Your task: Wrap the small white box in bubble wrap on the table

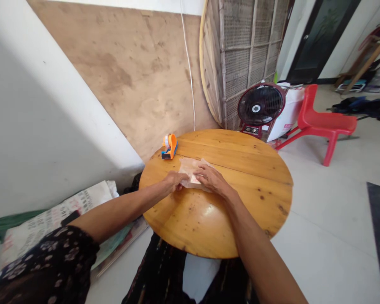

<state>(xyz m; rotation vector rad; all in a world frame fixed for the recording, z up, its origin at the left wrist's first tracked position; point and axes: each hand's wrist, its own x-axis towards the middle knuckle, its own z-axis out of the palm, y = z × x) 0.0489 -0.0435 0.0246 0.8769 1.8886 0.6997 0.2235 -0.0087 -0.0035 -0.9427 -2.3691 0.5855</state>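
A sheet of thin, translucent plastic wrap (193, 163) lies on the round wooden table (205, 228), its edges crumpled and raised. On the sheet sits a small white box (195, 179), partly covered by my fingers. My left hand (176, 180) pinches the wrap's left edge, thumb on top and fingers curled below. From the right, my right hand (210, 177) reaches over with bent fingers that hold the box at its right side. Farther back on the table stands an orange and blue tape dispenser (169, 147), apart from both hands.
Behind the table a plywood panel (129, 63) leans on the wall. A dark red fan (261, 105) and a red plastic chair (326, 120) stand at the back right. Printed white sacks (82, 202) lie on the floor at left.
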